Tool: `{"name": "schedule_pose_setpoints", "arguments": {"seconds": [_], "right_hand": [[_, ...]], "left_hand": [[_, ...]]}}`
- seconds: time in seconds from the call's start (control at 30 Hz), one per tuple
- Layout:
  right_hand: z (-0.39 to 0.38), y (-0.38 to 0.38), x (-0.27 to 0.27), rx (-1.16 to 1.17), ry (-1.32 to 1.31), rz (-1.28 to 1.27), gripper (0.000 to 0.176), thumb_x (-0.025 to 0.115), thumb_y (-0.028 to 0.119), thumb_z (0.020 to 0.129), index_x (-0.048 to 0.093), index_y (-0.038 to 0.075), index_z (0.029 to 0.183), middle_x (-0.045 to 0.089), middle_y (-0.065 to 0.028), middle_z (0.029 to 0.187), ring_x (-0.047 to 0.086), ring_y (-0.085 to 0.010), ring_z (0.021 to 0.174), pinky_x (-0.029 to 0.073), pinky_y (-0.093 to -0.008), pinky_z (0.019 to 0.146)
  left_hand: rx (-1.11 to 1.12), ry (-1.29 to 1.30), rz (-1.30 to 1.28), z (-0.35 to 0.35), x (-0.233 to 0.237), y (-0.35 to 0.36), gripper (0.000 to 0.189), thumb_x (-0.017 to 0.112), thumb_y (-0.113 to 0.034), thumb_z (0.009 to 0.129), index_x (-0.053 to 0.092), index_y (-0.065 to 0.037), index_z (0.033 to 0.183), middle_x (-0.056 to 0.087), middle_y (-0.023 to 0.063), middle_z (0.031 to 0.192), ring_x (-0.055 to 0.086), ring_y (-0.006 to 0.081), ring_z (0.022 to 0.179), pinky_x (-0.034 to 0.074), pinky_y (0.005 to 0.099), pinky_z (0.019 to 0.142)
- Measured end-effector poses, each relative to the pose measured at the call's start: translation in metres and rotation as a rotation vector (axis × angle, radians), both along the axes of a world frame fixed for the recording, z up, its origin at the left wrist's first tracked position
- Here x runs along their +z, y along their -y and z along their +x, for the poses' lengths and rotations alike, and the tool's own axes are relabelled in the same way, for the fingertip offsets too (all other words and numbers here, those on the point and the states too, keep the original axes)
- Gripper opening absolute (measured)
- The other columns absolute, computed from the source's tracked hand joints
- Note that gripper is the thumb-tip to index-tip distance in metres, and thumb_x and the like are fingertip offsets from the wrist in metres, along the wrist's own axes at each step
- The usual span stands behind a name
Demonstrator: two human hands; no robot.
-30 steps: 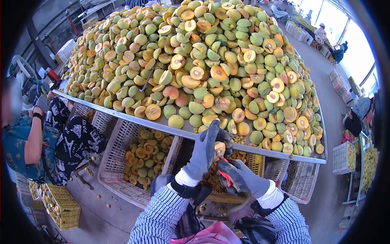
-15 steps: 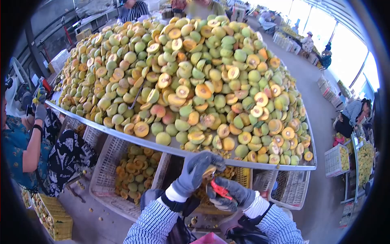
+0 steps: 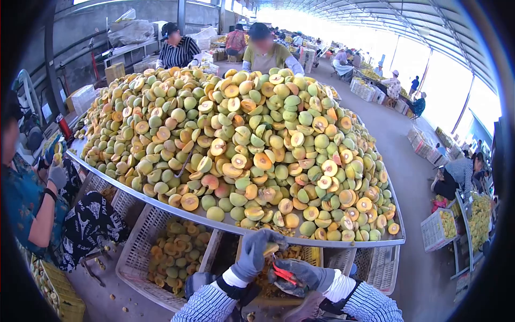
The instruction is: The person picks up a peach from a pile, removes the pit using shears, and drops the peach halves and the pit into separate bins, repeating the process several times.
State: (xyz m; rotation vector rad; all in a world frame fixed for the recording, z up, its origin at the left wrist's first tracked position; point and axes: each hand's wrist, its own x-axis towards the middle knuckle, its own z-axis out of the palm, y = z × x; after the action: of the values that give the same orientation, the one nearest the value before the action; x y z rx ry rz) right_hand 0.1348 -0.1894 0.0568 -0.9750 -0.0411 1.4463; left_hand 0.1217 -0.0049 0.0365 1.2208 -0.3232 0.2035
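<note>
My left hand (image 3: 254,256), in a grey glove, is closed around a halved peach (image 3: 271,249) just below the table's near edge. Beside it, my right hand (image 3: 307,277), gloved as well, grips a red-handled tool (image 3: 285,272). The tool's working end points up near the fruit; its exact shape is too small to make out. Over the edge rises a large heap of green-yellow peaches (image 3: 257,145), many cut in half with pits or hollows showing. Below my hands, a yellow crate (image 3: 312,255) contains orange fruit pieces.
A metal-rimmed table (image 3: 161,205) bears the heap. Under it stand a white crate (image 3: 134,256) of peach halves and another white crate (image 3: 383,268). A co-worker (image 3: 27,204) sits close at left; two people (image 3: 179,51) work across the heap. A yellow crate (image 3: 67,303) stands lower left.
My view has tilted up, showing more of the hall and people behind the heap. My hands appear lower in view, still with the peach half and red-handled tool.
</note>
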Motion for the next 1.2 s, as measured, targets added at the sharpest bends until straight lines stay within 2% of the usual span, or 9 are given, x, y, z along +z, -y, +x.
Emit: {"name": "schedule_pose_setpoints", "arguments": {"seconds": [0.23, 0.27, 0.47, 0.7, 0.77, 0.8, 0.87, 1.03, 1.2], "right_hand": [[0.001, 0.001, 0.008, 0.046, -0.240, 0.152, 0.052, 0.048, 0.054, 0.098, 0.059, 0.002, 0.100, 0.054, -0.0044, 0.062, 0.047, -0.0119, 0.043, 0.037, -0.0240, 0.038], [0.002, 0.001, 0.008, 0.035, -0.196, 0.065, 0.053, 0.049, 0.054, 0.098, 0.059, 0.002, 0.099, 0.055, -0.0043, 0.062, 0.048, -0.0116, 0.043, 0.037, -0.0239, 0.038], [0.005, -0.012, 0.035, 0.207, 0.764, -0.435, 0.050, 0.051, 0.052, 0.097, 0.062, 0.003, 0.101, 0.059, -0.0024, 0.065, 0.054, -0.0094, 0.052, 0.040, -0.0254, 0.044], [-0.026, -0.019, 0.023, 0.167, 1.792, -0.791, 0.044, 0.059, 0.048, 0.093, 0.057, 0.004, 0.095, 0.062, -0.0177, 0.066, 0.065, -0.0341, 0.061, 0.049, -0.0428, 0.053], [-0.033, -0.017, 0.032, 0.158, 1.842, -0.844, 0.042, 0.060, 0.046, 0.092, 0.056, 0.005, 0.093, 0.062, -0.0164, 0.066, 0.065, -0.0342, 0.061, 0.049, -0.0433, 0.052], [-0.033, -0.016, 0.037, 0.133, 1.888, -0.910, 0.040, 0.062, 0.045, 0.091, 0.055, 0.006, 0.092, 0.063, -0.0151, 0.065, 0.065, -0.0343, 0.060, 0.049, -0.0438, 0.052], [-0.036, -0.003, 0.022, -0.156, 1.904, -0.774, 0.038, 0.064, 0.045, 0.089, 0.055, 0.008, 0.094, 0.062, -0.0159, 0.064, 0.064, -0.0369, 0.059, 0.049, -0.0455, 0.052], [-0.057, 0.046, -0.047, 0.122, 1.242, -0.771, 0.061, 0.059, 0.041, 0.091, 0.036, 0.009, 0.137, 0.066, -0.0218, 0.083, 0.065, -0.0370, 0.070, 0.051, -0.0458, 0.065], [-0.076, 0.061, -0.044, 0.111, 1.387, -0.669, 0.081, 0.058, 0.041, 0.091, 0.015, 0.010, 0.153, 0.066, -0.0269, 0.090, 0.065, -0.0442, 0.080, 0.049, -0.0496, 0.074]], "left_hand": [[0.031, 0.034, 0.142, 0.002, 0.012, -0.005, 0.056, 0.038, -0.048, 0.103, 0.062, 0.002, 0.098, 0.066, 0.0095, 0.085, 0.064, 0.0176, 0.076, 0.052, 0.0298, 0.071], [-0.077, -0.158, -0.258, 0.002, 0.007, 0.003, 0.057, 0.039, -0.051, 0.103, 0.062, 0.000, 0.092, 0.066, 0.0098, 0.083, 0.063, 0.0174, 0.073, 0.051, 0.0286, 0.069], [0.005, -0.519, -0.442, 0.010, -0.024, 0.005, 0.079, 0.028, -0.071, 0.095, 0.062, -0.001, 0.096, 0.067, 0.0138, 0.078, 0.066, 0.0253, 0.065, 0.058, 0.0366, 0.065], [0.075, -0.423, -0.285, -0.006, -0.011, -0.002, 0.056, 0.073, -0.034, 0.087, 0.050, 0.003, 0.124, 0.064, 0.0096, 0.074, 0.064, 0.0230, 0.067, 0.056, 0.0329, 0.066], [0.017, -0.493, -0.212, -0.003, -0.051, -0.012, 0.069, 0.078, -0.023, 0.082, 0.042, 0.005, 0.134, 0.063, 0.0067, 0.074, 0.064, 0.0200, 0.066, 0.053, 0.0315, 0.064], [0.489, 0.090, 0.451, -0.017, -0.034, -0.009, 0.049, 0.070, -0.031, 0.089, 0.054, 0.003, 0.120, 0.064, 0.0056, 0.074, 0.064, 0.0190, 0.065, 0.053, 0.0310, 0.062], [0.037, -0.512, -0.379, -0.033, -0.011, -0.016, 0.037, 0.056, -0.036, 0.097, 0.060, 0.000, 0.104, 0.065, 0.0076, 0.078, 0.064, 0.0195, 0.064, 0.054, 0.0319, 0.061], [0.068, -0.595, -0.260, -0.065, -0.041, 0.007, 0.033, 0.049, -0.031, 0.099, 0.064, -0.003, 0.092, 0.065, 0.0090, 0.087, 0.064, 0.0172, 0.072, 0.057, 0.0328, 0.061], [0.178, -0.285, 0.260, -0.101, -0.057, 0.050, 0.024, 0.064, -0.020, 0.092, 0.067, 0.002, 0.103, 0.066, 0.0035, 0.093, 0.061, 0.0139, 0.090, 0.047, 0.0268, 0.086]]}}
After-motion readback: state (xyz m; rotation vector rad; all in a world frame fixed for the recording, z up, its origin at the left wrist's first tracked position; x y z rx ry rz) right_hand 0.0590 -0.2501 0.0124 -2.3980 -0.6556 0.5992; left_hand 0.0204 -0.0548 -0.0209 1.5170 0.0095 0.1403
